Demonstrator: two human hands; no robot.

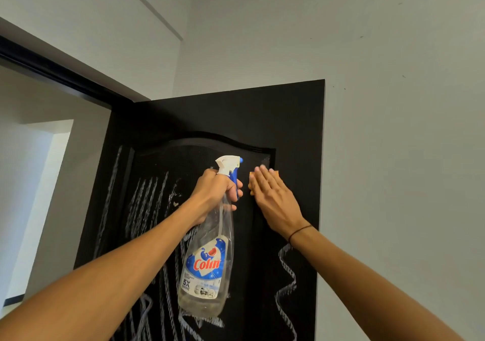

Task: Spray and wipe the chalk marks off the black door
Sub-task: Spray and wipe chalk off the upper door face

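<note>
Nearest, my two bare forearms ran in from the bottom corners, their elbows cut off by the frame edge. My left hand was curled round the neck of the spray bottle, a clear plastic flask with a blue and white label, a white trigger head and a blue nozzle tip; the bottle hung upright in front of the door, and I could not tell how my fingers lay on the trigger. My right hand, fingers straight and close together, pressed flat on an orange cloth, most of it hidden under the palm so that only a small edge showed. A thin dark band circled that wrist. Beyond stood the black door, matte, with a raised arched panel; the chalk marks ran across its lower half as rough white zigzags and strokes, partly hidden behind bottle and arms. Farthest, the pale wall showed a few tiny dark specks.
</note>
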